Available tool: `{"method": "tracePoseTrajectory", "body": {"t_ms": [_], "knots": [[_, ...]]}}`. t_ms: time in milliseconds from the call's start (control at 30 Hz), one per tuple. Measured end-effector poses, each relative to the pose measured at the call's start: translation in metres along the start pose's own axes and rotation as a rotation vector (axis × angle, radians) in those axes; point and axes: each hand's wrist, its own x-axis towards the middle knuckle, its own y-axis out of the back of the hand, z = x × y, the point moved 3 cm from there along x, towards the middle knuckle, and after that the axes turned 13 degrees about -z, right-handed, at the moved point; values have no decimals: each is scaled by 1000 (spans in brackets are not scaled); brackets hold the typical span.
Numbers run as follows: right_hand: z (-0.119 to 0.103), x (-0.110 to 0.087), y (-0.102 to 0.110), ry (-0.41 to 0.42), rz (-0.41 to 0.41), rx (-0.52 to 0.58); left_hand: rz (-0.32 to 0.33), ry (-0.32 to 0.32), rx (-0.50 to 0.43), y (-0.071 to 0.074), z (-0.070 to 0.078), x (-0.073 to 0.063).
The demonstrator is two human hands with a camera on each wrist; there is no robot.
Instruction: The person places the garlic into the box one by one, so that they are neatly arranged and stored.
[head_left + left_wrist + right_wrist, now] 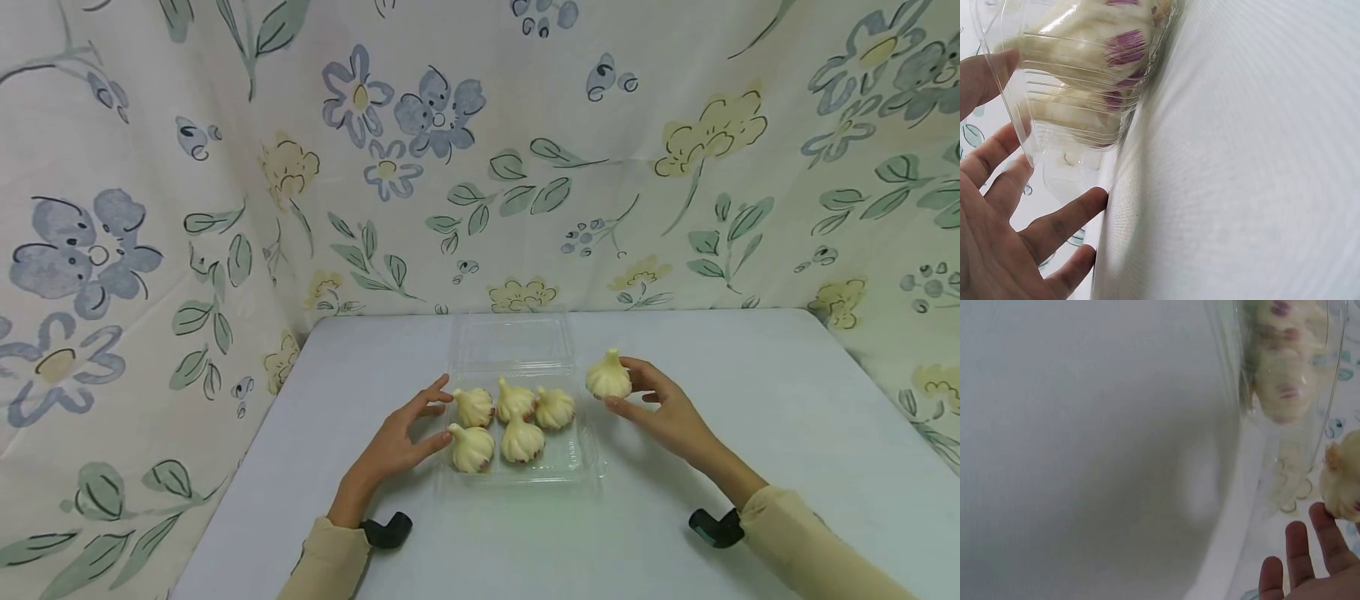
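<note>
My right hand (667,417) pinches a pale garlic bulb (609,377) between thumb and fingers, just right of a clear plastic clamshell box (570,454). The bulb is stem up in the head view; the right wrist view shows its root end and the fingertips against it. Inside the box sit several more garlic bulbs (472,450) with purple streaks, grouped at the left and back. At the box's left side is my left hand (397,442), its fingers spread and loosely extended. In the left wrist view its thumb touches the box rim (1007,87).
The box's clear lid (512,342) lies folded back behind it. All this is on a white table (375,350), with a floral curtain (480,167) behind and at the sides. Each wrist wears a small black camera (387,530).
</note>
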Motion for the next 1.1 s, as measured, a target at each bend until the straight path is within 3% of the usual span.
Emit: {"method": "tracePoseTrajectory", "body": {"t_ms": [533, 1100], "knots": [[-19, -6, -26, 102, -79, -8, 2, 17, 4, -1, -2, 0], [-22, -7, -37, 174, -71, -28, -1, 15, 0, -1, -2, 1]]}}
